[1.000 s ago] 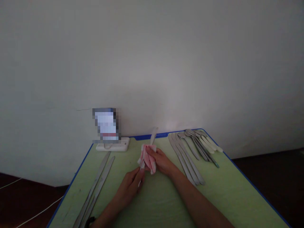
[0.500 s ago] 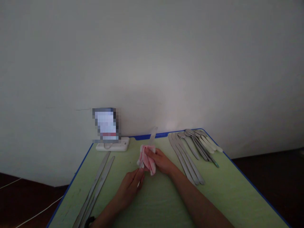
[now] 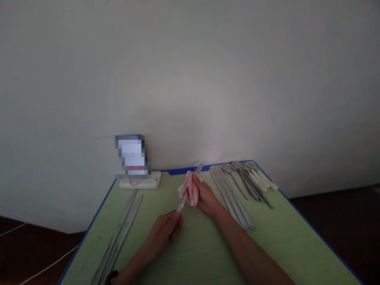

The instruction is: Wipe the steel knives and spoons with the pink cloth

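My left hand (image 3: 166, 229) is closed around the handle of a metal table knife (image 3: 183, 202), which slants up and away from me. A pink and white cloth (image 3: 189, 189) is bunched around the knife's middle. My right hand (image 3: 207, 196) pinches this cloth, with the thumb on top. The blade's tip sticks out past the cloth toward the wall, somewhat blurred. The part of the knife inside the cloth is hidden.
Two table knives (image 3: 128, 222) lie on the green table (image 3: 196, 257) at the left. On the right lie several long metal utensils (image 3: 230, 194), spoons (image 3: 237, 166) and white-handled pieces (image 3: 260, 181). A pixelated screen (image 3: 132, 154) stands on a white base (image 3: 152, 181) before the wall.
My right hand and the cloth have slid up along the knife, away from my left hand. More of the handle shows between the hands. The tip now leans further right.
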`<move>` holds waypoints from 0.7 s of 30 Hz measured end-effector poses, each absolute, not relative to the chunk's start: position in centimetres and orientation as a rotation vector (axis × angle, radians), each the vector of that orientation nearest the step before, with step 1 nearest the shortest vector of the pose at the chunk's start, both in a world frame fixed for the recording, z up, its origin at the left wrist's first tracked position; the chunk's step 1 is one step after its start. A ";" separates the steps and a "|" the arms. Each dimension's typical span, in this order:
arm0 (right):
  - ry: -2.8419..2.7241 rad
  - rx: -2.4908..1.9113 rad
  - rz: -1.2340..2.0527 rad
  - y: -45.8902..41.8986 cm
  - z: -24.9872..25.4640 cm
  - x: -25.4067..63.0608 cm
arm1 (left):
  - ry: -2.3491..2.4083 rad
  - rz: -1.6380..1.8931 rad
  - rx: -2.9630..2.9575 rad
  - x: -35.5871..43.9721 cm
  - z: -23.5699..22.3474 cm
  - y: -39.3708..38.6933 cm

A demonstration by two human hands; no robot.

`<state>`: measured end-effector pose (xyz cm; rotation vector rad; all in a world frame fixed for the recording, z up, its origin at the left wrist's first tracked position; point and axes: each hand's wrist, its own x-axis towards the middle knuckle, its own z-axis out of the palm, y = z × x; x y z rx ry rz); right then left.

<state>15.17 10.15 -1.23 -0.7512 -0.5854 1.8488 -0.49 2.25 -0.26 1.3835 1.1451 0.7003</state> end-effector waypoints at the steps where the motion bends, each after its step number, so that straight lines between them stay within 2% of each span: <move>1: -0.662 -0.760 1.863 10.0 -1.3 15.1 | 1.132 0.710 1.367 -0.5 -0.4 2.3; 6: -0.822 -0.798 1.803 9.6 -1.6 14.6 | 1.120 0.731 1.340 -0.4 -0.9 2.5; 12: -0.479 -0.776 1.674 10.7 -1.4 14.8 | 1.190 0.678 1.349 -0.4 -0.8 2.4; 21: -0.624 -0.665 1.904 9.9 -0.7 15.0 | 1.199 0.758 1.263 -0.1 -0.8 2.4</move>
